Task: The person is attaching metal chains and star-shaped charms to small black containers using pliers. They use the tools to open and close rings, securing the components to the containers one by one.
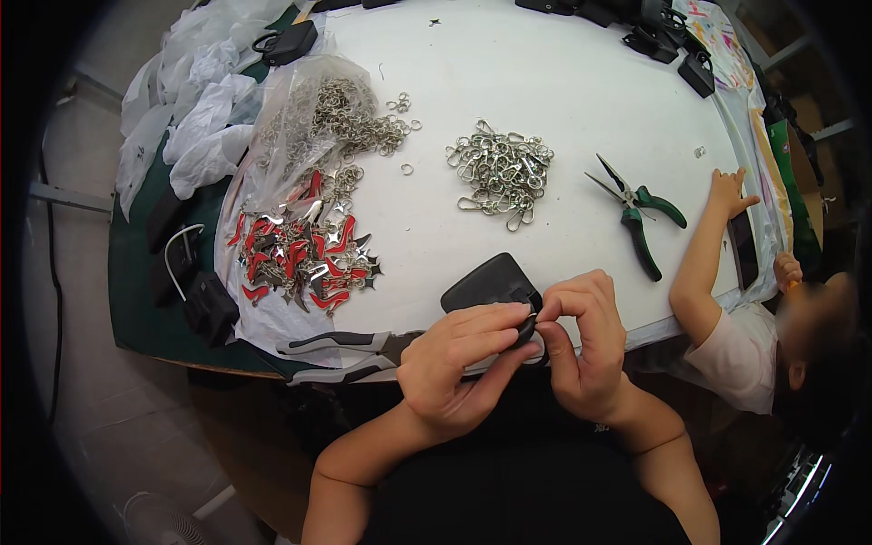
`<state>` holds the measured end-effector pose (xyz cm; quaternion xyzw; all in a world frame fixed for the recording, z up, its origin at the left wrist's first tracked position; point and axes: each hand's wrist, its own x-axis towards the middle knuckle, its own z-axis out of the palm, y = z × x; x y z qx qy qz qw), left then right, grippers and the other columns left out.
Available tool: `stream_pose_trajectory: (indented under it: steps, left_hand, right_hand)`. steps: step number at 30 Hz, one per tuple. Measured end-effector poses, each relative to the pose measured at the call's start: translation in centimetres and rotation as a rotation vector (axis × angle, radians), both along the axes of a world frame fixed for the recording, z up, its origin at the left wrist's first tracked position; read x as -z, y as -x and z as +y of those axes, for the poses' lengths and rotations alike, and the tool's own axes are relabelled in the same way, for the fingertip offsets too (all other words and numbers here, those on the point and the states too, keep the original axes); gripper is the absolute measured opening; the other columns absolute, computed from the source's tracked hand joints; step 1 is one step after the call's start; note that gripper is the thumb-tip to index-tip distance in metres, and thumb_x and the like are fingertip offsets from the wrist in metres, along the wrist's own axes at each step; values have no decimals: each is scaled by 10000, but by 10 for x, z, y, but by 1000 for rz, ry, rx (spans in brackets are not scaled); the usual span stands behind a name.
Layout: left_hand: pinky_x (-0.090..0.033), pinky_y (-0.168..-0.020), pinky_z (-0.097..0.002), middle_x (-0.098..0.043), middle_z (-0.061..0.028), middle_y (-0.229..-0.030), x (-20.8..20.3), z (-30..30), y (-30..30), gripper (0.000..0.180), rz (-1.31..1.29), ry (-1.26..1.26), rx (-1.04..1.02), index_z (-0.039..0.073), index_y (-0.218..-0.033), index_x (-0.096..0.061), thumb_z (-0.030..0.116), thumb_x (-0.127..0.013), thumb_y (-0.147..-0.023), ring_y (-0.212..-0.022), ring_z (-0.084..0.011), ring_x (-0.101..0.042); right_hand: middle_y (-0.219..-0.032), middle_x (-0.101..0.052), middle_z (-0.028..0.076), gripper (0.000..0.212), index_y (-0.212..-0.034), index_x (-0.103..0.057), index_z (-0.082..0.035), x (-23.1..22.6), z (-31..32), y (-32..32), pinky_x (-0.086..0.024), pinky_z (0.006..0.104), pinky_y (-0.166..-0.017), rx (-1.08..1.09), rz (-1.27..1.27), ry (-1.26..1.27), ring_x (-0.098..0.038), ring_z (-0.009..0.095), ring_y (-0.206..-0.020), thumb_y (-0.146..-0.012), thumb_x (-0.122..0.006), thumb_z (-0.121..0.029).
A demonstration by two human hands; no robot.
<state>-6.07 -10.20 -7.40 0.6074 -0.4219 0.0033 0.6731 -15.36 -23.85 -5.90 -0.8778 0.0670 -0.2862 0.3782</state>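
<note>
At the near edge of the white-covered work table (545,82), both hands meet over a flat black leather-like pouch (486,283) with a rounded corner. The left hand (454,372) comes in from below, its fingers (495,329) laid together along the pouch's near end and closed on it, thumb underneath. The right hand (586,350) curls in from the other side, thumb and forefinger pinched together right at the pouch's near right corner, where a small dark fitting sits; what exactly they clamp is too small to tell. Most of the pouch juts away from the fingers onto the table.

Beyond it lies a heap of silver metal swivel clasps (502,173), and to the right, apart from the heap, green-handled long-nose pliers (633,213). To the left sit a scatter of red-and-silver shoe-shaped charms (304,254) and a clear plastic bag of silver metal rings (331,113). Grey-and-black-handled pliers (341,350) lie just beside the left hand. At the right edge, another person's small hand (729,193) rests flat on the table.
</note>
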Motion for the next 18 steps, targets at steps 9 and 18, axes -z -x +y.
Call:
stream_pose_trajectory:
  steps: [9,18]
  left_hand:
    - [-493,-868,-451,-611,-150,-1165,-15,116,-46,411,-300,-1002,-142,25,-875,-627,163,-884,-584,-1095,-356,-551]
    - [-510,-757,-428,-590,-190,-1082,-5,126,-58,351,-485,-760,-107,-12,-747,-591,118,-876,-588,-948,-349,-581]
  right_hand:
    - [-861,-605,42,250,-895,-585,-54,-36,-30,-4,-405,372,-738,-333,98,228,-540,238,-776,-721,-766,-57]
    - [-854,-605,54,258,-887,-607,-37,-35,-21,-8,-427,366,-718,-388,73,252,-553,238,-766,-705,-785,-80]
